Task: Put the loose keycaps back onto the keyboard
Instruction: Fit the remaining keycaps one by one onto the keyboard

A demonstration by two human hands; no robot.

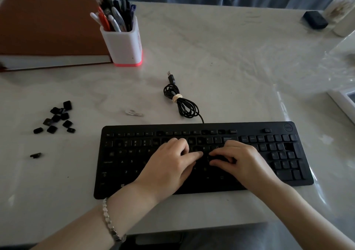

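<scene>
Keycaps [55,118] heaped left of keyboard [201,159], light, hard, slippery, likely best pinched by the sides and pressed straight down; left hand [169,165] and right hand [238,159] curled over middle keys, contents hidden.

White pen holder [125,44] with pink base, crammed with pens [115,13], near table [221,53] far-left corner. Brown binder [48,28] just left of it, at left edge. Small pale scrap [134,113] mid-table. Dark small block [315,20] near far-right corner, clear jar [340,5] beside it. White tray-like item [345,100] at right edge, partly cut off.
</scene>
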